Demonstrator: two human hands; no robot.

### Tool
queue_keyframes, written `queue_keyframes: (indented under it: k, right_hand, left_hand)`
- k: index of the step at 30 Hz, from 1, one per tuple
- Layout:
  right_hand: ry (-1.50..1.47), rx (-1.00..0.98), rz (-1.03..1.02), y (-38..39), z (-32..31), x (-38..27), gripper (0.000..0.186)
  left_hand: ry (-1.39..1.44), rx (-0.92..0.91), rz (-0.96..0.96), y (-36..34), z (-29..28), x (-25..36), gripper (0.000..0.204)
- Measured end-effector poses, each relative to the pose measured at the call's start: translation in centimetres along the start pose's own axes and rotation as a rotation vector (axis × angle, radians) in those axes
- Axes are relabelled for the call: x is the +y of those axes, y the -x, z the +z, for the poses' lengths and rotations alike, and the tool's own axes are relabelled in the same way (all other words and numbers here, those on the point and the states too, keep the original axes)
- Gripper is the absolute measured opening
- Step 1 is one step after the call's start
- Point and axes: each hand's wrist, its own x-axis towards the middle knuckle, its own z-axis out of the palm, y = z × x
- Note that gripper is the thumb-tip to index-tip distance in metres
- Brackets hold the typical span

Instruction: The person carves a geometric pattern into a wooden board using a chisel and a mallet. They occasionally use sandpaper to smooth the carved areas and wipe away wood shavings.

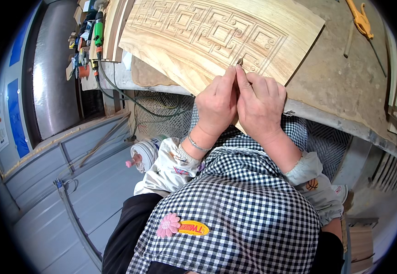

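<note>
A carved wooden panel (180, 57) lies slanted on the workbench, its pale face cut with a band of square spirals and frames. My left hand (215, 102) and my right hand (262, 100) meet over its near edge, thumbs and fingers closed together. From between their fingertips sticks a small dark pointed piece (240, 61), its tip at the near end of the carved band. The rest of this piece is hidden by my fingers, so its kind does not show.
A worn workbench (333, 98) carries the panel. An orange-handled tool (362, 23) and a thin wooden stick (349, 43) lie at the far right. Stacked boards, a green power tool (98, 32) and its cable (116, 84) are at left. A white bucket (146, 153) stands below.
</note>
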Motion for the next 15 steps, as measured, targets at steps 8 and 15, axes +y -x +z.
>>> queue_keyframes:
  k: [8, 15]
  right_hand:
    - [0.007, 0.002, 0.002, 0.11, -0.10, 0.45, 0.055]
    - [-0.025, -0.047, 0.032, 0.00, -0.49, 0.17, 0.058]
  left_hand:
    - [0.001, 0.017, 0.006, 0.06, 0.59, 0.21, 0.042]
    - [-0.060, -0.041, -0.017, -0.34, 0.06, 0.89, 0.040]
